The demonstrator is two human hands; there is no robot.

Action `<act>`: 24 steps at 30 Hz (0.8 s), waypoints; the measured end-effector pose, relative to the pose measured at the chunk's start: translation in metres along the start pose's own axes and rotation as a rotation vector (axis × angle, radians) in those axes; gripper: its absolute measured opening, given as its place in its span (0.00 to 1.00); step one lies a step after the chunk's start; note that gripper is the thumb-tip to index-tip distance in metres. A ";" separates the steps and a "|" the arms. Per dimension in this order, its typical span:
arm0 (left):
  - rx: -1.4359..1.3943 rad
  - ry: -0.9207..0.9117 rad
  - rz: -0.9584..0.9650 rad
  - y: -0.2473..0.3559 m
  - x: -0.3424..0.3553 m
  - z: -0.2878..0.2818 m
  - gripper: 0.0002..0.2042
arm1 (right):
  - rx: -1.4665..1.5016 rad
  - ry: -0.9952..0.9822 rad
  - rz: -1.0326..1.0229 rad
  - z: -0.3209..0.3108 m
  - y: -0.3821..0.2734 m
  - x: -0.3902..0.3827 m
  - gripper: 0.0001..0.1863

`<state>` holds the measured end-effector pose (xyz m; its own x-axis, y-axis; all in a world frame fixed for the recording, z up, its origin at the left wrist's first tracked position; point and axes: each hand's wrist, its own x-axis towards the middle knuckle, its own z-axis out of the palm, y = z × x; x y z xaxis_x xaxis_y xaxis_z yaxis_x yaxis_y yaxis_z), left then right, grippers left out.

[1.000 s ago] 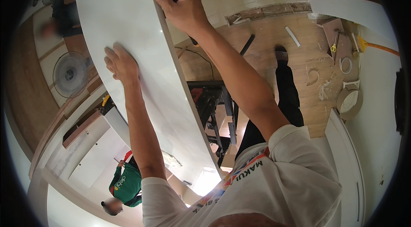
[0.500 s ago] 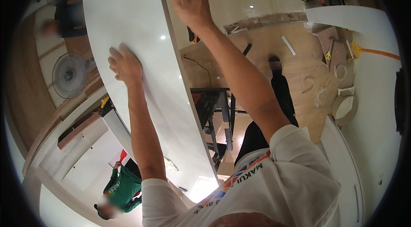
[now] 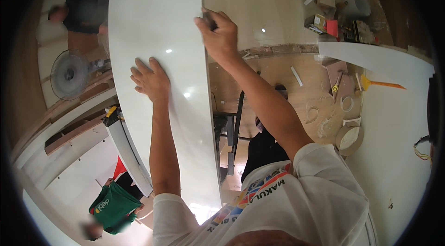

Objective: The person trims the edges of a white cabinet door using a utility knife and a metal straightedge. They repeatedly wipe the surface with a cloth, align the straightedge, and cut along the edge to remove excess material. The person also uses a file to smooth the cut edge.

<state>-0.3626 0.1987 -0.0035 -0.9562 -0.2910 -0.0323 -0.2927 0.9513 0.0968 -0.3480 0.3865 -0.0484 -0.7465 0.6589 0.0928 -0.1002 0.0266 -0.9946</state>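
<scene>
Since the previous frame, the right hand [image 3: 220, 37] has come in from just off the long edge of the white panel [image 3: 139, 19] and now appears to meet it. Its fingers are clenched around a dark hand tool [image 3: 211, 20], its tip too blurred to read. The panel lies beneath the left hand [image 3: 153, 81], spread palm down, grasping nothing, left of the right fingers and nearer the body. Good work here likely means steady left-hand pressure, well clear of the tool's path, and an even tool angle along the edge.
</scene>
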 end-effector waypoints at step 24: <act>-0.043 -0.035 0.709 0.001 -0.154 0.022 0.31 | -0.674 -0.588 0.996 -0.324 0.047 -0.251 0.20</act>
<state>-0.2155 0.2467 -0.0200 -0.9158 0.4011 0.0213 0.3998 0.9050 0.1451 0.0475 0.4658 -0.1333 -0.4988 0.1997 -0.8434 0.8632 0.2024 -0.4626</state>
